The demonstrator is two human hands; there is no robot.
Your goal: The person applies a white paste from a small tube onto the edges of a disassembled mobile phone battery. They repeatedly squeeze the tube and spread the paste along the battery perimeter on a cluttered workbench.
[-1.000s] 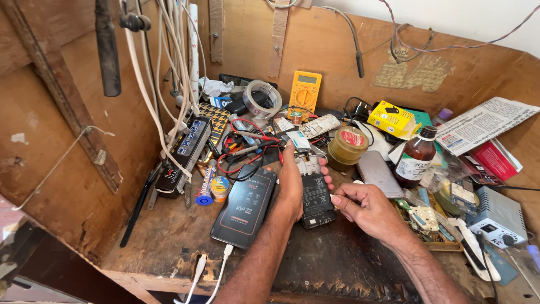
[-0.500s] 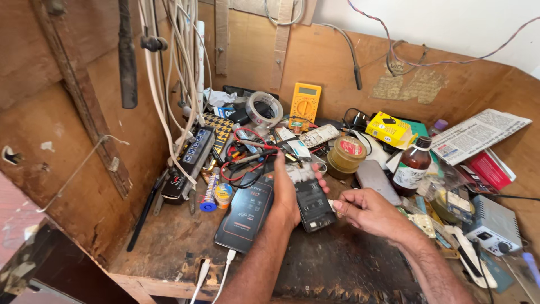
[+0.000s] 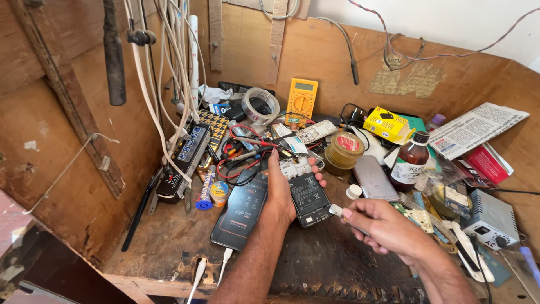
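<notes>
A worn wooden bench (image 3: pixel 169 247) sits boxed in by plywood walls (image 3: pixel 332 62), with a white wall (image 3: pixel 450 22) above in daylight.

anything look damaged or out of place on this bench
The phone in the left hand has its back cover off, battery and circuit board bare. The right hand holds a small white-tipped tool beside it. Tools and wires lie heaped behind.
</notes>
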